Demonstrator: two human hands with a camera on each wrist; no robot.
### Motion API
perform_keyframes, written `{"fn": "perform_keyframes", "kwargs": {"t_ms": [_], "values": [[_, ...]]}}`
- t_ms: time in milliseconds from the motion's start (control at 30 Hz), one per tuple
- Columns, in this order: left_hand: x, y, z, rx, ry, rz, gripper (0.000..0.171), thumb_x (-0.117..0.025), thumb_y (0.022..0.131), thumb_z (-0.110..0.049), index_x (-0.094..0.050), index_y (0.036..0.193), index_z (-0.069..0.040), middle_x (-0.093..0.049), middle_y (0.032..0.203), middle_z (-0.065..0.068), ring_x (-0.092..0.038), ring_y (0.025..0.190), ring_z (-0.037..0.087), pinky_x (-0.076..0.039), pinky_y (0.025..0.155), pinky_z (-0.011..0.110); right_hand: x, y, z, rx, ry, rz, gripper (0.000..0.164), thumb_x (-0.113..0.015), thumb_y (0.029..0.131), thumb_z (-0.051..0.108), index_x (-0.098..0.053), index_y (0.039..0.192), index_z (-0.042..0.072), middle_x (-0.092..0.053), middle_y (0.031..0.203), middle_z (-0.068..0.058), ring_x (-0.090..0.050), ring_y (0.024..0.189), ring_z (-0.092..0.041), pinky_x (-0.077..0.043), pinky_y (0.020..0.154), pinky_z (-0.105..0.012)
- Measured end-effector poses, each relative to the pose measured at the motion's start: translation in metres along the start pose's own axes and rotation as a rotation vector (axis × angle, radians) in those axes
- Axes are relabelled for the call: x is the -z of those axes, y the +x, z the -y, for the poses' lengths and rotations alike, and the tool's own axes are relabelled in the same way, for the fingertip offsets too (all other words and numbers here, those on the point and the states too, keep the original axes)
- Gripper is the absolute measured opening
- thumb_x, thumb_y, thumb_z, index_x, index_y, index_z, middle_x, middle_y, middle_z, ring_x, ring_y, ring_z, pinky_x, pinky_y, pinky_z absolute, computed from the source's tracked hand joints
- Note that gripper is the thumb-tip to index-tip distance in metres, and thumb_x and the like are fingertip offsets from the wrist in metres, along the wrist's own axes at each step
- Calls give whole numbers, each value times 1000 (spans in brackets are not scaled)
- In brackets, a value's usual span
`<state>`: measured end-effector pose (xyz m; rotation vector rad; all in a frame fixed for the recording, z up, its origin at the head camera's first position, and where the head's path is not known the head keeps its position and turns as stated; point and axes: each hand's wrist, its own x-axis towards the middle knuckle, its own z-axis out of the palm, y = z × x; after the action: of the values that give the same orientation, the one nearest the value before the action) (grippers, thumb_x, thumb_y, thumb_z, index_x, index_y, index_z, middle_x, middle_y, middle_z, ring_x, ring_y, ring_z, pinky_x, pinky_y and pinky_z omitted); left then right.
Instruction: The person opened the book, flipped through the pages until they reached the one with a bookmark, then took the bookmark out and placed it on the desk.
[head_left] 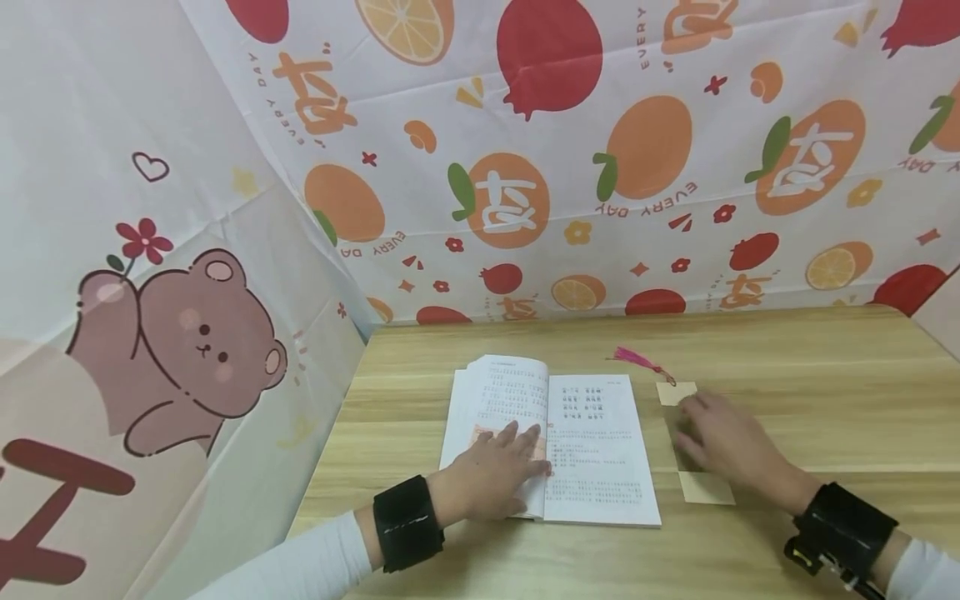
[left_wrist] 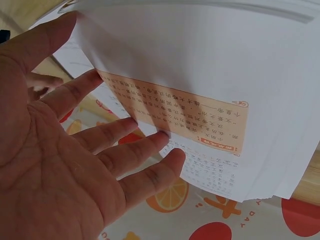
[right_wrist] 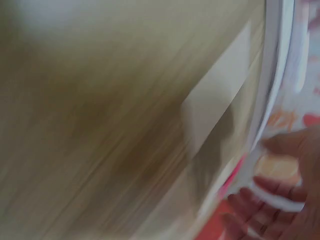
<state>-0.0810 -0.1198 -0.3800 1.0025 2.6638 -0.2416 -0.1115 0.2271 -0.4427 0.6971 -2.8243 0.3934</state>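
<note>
An open book [head_left: 592,467] lies on the table, printed on both pages. My left hand [head_left: 491,475] rests on its left page with the fingers spread. In the left wrist view, the fingertips lie along a page with an orange text box [left_wrist: 200,112]. To the right of the book is a bookmark [head_left: 705,487] with pale ends and a darker middle, a pink tassel [head_left: 636,358] at its far end. Over its middle hovers my right hand [head_left: 731,437], partly covering it. The blurred right wrist view shows loosely bent fingers [right_wrist: 270,192] with nothing between them.
The wood-grain table [head_left: 847,400] extends to the right of the bookmark. Behind it hangs a fruit-print cloth [head_left: 570,250], and a bear-print cloth [head_left: 202,342] borders the left side. Each wrist wears a black band [head_left: 408,522].
</note>
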Motion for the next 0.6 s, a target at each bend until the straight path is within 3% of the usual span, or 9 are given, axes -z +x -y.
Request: {"fn": "perform_keyframes", "kwargs": {"t_ms": [67,133,167,233,300,467,600], "values": [[-2,0,-1,-1,17,-4,59,-75,89,-41,-56,144,-30,-30,163,10,-36,146,36,-43,109,52,-2,-2,13,153,-6,4,60,-78,85,37,-63,124,-6,-64,123,-21,-63,110,-37,-52,92,-53],[-5,-1,-1,2,25,-8,61,-74,88,-42,-55,145,-30,-27,164,12,-37,145,38,-44,108,51,-5,-5,26,251,35,101,79,-71,88,52,-53,139,-6,-52,145,-24,-51,131,-42,-29,118,-52],[-7,-2,-1,6,22,-7,62,-75,88,-44,-54,145,-31,-26,164,13,-38,144,39,-44,108,52,-6,-7,31,270,60,162,87,-66,89,58,-47,144,-6,-45,151,-24,-43,138,-42,-14,124,-48],[-9,-3,-1,10,4,5,68,-76,85,-48,-52,147,-32,-26,164,15,-39,143,42,-44,107,53,-7,-10,38,273,100,274,96,-60,89,66,-40,149,-7,-37,157,-22,-36,144,-40,6,124,-34],[-11,-4,-1,15,-18,23,75,-77,82,-52,-48,149,-35,-26,164,15,-39,142,43,-43,107,55,-7,-10,42,245,126,354,102,-60,86,70,-37,150,-6,-35,159,-19,-34,146,-37,10,123,-32],[-13,-6,3,11,-6,25,87,-82,77,-51,-41,153,-37,-25,165,13,-37,144,42,-41,109,55,-2,-4,46,213,120,417,114,-69,75,73,-38,149,-8,-32,160,-21,-35,145,-39,-16,117,-65],[-14,-8,8,-2,39,-27,92,-84,77,-40,-37,156,-33,-26,165,11,-34,146,40,-40,109,53,2,0,49,201,102,418,118,-74,69,72,-40,147,-11,-32,159,-24,-36,144,-41,-19,115,-68]]}}
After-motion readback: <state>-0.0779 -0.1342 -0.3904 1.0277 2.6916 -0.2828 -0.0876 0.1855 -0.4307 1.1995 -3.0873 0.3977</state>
